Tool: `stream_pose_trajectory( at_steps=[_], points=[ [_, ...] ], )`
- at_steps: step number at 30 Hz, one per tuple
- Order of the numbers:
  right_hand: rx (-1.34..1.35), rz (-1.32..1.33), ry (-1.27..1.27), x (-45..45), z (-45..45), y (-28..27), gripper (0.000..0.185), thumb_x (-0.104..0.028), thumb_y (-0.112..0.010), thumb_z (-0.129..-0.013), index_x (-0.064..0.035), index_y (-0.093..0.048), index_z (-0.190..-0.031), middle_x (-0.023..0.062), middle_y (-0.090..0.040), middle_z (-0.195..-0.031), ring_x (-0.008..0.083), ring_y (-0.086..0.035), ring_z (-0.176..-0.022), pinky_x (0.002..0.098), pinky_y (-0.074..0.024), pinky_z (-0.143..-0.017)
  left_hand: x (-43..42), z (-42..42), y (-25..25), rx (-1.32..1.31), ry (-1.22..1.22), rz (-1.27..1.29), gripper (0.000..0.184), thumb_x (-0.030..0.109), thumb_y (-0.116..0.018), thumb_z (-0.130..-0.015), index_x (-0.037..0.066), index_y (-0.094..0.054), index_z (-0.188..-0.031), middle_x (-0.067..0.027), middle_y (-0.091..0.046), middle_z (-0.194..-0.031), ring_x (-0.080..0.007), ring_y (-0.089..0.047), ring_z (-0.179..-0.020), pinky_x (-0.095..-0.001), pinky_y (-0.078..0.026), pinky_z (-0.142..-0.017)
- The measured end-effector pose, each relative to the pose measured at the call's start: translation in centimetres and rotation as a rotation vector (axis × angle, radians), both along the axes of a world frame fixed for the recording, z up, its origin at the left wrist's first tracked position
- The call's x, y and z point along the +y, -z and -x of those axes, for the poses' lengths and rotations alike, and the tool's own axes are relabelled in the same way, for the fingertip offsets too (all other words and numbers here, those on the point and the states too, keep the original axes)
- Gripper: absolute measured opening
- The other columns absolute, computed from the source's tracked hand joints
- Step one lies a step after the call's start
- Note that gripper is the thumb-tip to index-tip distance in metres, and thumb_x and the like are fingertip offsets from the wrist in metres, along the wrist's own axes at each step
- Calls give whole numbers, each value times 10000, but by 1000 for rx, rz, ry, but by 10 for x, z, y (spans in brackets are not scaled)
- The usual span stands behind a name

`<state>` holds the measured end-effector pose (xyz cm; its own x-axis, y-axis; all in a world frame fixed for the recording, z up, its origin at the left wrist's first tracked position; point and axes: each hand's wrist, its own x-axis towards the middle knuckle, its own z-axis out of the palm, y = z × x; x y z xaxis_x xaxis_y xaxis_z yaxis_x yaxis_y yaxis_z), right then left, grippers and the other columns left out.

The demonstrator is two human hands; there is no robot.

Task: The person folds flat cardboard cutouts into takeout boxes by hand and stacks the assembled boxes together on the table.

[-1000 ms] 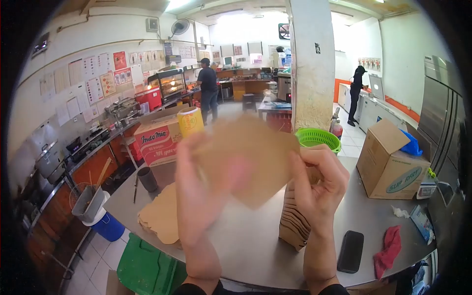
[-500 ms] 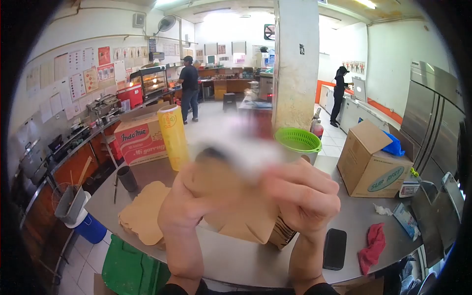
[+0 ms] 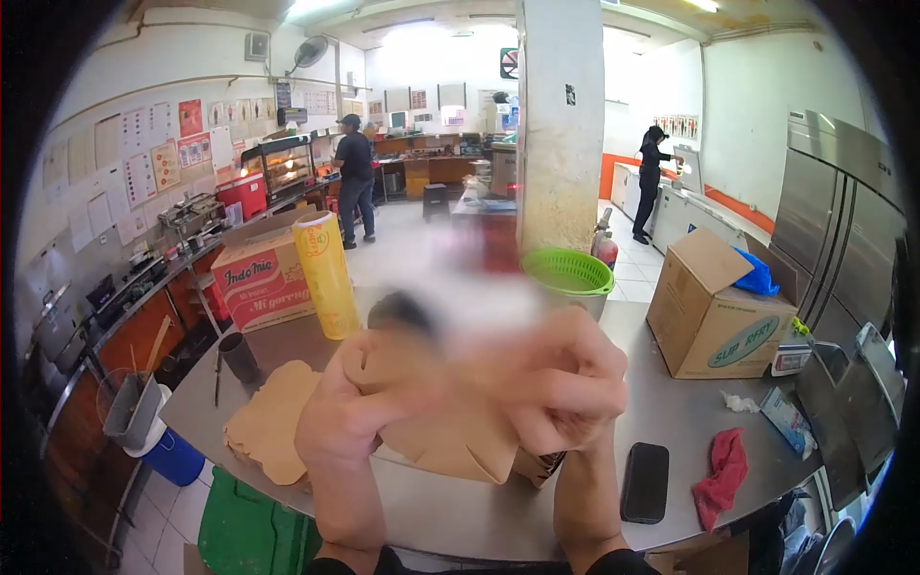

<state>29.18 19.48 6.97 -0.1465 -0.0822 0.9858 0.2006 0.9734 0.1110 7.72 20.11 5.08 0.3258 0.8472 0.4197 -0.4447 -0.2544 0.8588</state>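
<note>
Between my two hands is a brown cardboard box blank, its lower flaps and slits showing above the steel table. My left hand pinches the left side of it, fingers bent. My right hand has its fingers curled at the right side of the same blank. A blur covers the top of the blank and the fingertips, so the exact grip there is hidden. To the left of my left wrist lies a pile of flat cardboard blanks. Dark-striped cardboard edges show below my right hand.
On the steel table are a yellow roll, a noodle carton, a dark cup, a green basket, a phone, a red cloth and a carton. Two people stand farther back.
My right hand has moved slightly left and down, its fingers curling more over the blank. The whole view has shifted a little. The person at the freezer now leans with an arm out.
</note>
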Motion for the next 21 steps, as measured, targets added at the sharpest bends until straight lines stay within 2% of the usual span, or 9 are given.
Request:
stream_pose_trajectory(
  at_steps=[5, 7, 11, 13, 14, 15, 18, 20, 21],
  points=[
    [-89, 88, 19, 0, -1, 3, 201, 62, -679, -655, 19, -732, -844, 146, -735, -935, 340, -741, -989, 356, -632, -750, 6, 3, 0, -104, -116, -35, 406, -35, -793, -719, 10, -638, -1092, -45, -696, -1005, -144, -672, -936, -295, -531, -820],
    [-103, 108, 52, 3, 1, 2, 214, 67, -672, -654, 29, -728, -857, 140, -741, -922, 356, -733, -1021, 366, -630, -761, 10, 7, -8, -88, -28, -133, 445, -24, -793, -717, 18, -628, -1128, -50, -672, -1055, -144, -654, -987, -300, -522, -877],
    [-70, 235, 13, -3, 18, -3, 422, 38, -714, -705, -9, -711, -1125, 175, -680, -1200, 362, -625, -1210, 420, -544, -967, 22, 12, 17, -38, -327, -351, 565, 52, -824, -732, 11, -585, -1243, -96, -637, -1210, -164, -623, -1109, -326, -507, -949],
    [-140, 259, 43, 2, 24, -4, 619, 11, -760, -725, -71, -640, -1326, 176, -543, -1435, 369, -469, -1365, 482, -406, -1127, 10, 7, 8, 250, -316, -538, 683, 383, -869, -784, -35, -587, -1245, -167, -629, -1274, -247, -609, -1194, -380, -466, -1041],
    [-148, 256, 34, 6, 23, -3, 619, 11, -760, -725, -71, -640, -1326, 176, -543, -1435, 369, -469, -1365, 482, -406, -1127, 9, 6, 9, 247, -328, -537, 683, 383, -869, -784, -35, -587, -1245, -167, -629, -1274, -247, -609, -1194, -380, -466, -1041],
    [-186, 156, 93, 9, 21, -2, 604, 13, -760, -716, -73, -655, -1305, 167, -565, -1413, 377, -486, -1351, 494, -411, -1122, 10, 5, 10, -13, -81, -485, 678, 381, -853, -808, -41, -577, -1261, -175, -605, -1309, -252, -579, -1233, -392, -453, -1058],
    [-202, -18, 105, 14, 15, 2, 523, 30, -746, -704, -75, -704, -1215, 142, -616, -1352, 361, -558, -1286, 520, -432, -1101, 4, 10, 13, -447, 165, -280, 552, 285, -785, -898, -37, -564, -1289, -163, -632, -1273, -247, -621, -1164, -390, -508, -972],
    [-295, 70, 11, 6, 7, 1, 458, 64, -707, -710, -77, -729, -1145, 121, -640, -1317, 332, -610, -1225, 517, -450, -1088, -1, 9, 4, 30, -336, -294, 416, 190, -715, -947, -19, -579, -1281, -125, -681, -1198, -240, -693, -980, -375, -554, -787],
    [-289, 75, 33, 8, 6, 3, 415, 50, -724, -719, -75, -737, -1115, 114, -640, -1314, 308, -646, -1163, 490, -491, -1036, 1, 7, 4, 30, -335, -288, 416, 190, -715, -947, -19, -579, -1281, -125, -681, -1198, -240, -693, -980, -375, -554, -787]
  ],
)
